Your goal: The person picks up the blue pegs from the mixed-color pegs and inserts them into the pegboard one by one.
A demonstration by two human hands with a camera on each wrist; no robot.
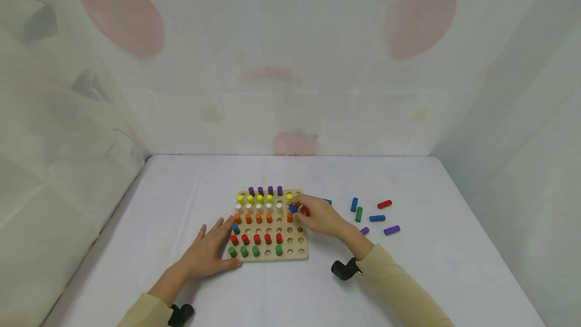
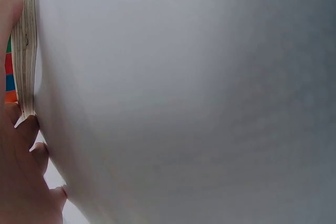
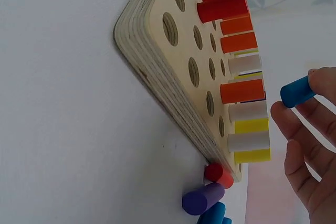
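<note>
A wooden pegboard (image 1: 296, 256) lies on the table, with rows of purple, yellow, white, orange, red and green pegs standing in its holes. One blue peg (image 1: 236, 229) stands at the left end of a row otherwise without pegs. My left hand (image 1: 206, 251) rests at the board's left side, thumb at the near corner and fingers along the edge. Over the board's right part, my right hand (image 1: 323, 216) pinches another blue peg (image 3: 297, 93) between thumb and fingertips. In the right wrist view that peg is held clear of the orange peg (image 3: 241, 92).
Loose pegs lie right of the board, among them a green peg (image 1: 359, 214), a red peg (image 1: 384, 204), a blue peg (image 1: 377, 218) and a purple peg (image 1: 392, 230). More loose pegs, including a purple one (image 3: 202, 199), lie close beside the board's edge.
</note>
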